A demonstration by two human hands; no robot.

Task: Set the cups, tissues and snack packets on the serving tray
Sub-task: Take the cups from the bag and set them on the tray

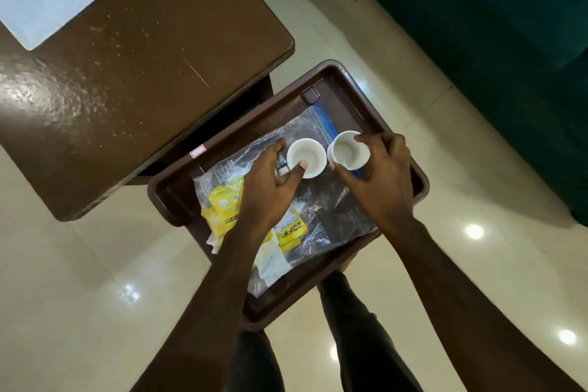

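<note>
Quick count first: two small white cups, one brown serving tray (pixel 321 71), one clear zip bag (pixel 324 210) lying flat in the tray, and inside or under that bag a bunch of yellow snack packets (pixel 224 204), at least three or four, hard to count exactly since they overlap and an arm covers some. There's also a bit of crumpled white tissue (pixel 212 240) poking out over the tray's near-left rim. Everything sits relative to the tray: both cups stand upright side by side on top of the bag, toward the far half of the tray, rims nearly touching. The left cup (pixel 306 156) is pinched by the left hand (pixel 270 188), thumb hooked over the rim on the near side, other fingers wrapped around its left side. The right cup (pixel 347 149) is held by the right hand (pixel 378 175) coming over it from the right, thumb at the near rim and a fingertip on the far rim. Both forearms reach in from the near side over the tray. The yellow packets are in the tray's near-left part, one reads ZOFF. Off the tray's far-left corner there's a brown table (pixel 127 73) with a white placemat (pixel 47 9) on it. The tray itself seems to rest on the person's lap, legs visible below it
</note>
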